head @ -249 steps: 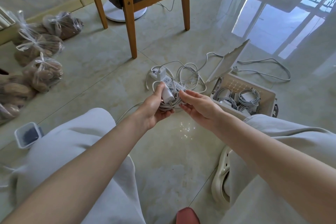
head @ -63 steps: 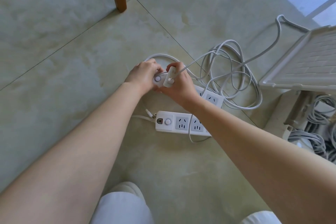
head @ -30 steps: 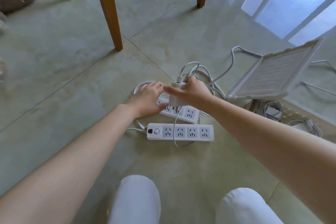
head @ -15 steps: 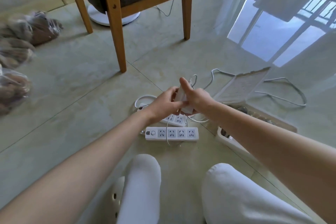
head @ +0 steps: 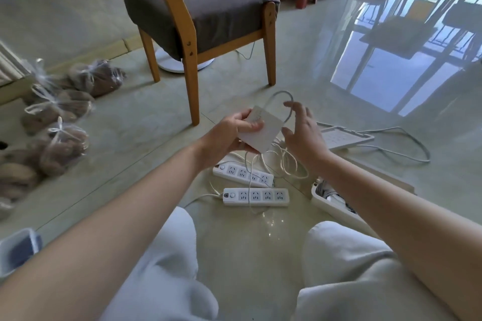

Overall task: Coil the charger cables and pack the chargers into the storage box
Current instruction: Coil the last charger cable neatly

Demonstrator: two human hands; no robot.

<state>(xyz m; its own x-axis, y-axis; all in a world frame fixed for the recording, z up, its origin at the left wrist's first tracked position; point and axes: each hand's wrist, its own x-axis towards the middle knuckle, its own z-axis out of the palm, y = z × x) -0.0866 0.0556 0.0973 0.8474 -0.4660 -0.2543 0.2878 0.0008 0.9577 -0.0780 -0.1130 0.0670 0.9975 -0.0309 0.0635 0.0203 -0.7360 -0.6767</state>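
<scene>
Aloft — left hand (head: 229, 136) grips charger (head: 268, 133).

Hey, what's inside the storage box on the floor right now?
Only one corner of the storage box shows: grey coiled cables and a bit of something white beside them. The right forearm covers the rest of the inside, so how many chargers it holds cannot be told.

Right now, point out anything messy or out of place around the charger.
The charger in the left hand trails its cable uncoiled, loose loops hanging across the near power strip. A second cable sprawls on the floor beyond the storage box lid. Nothing looks damaged.
</scene>
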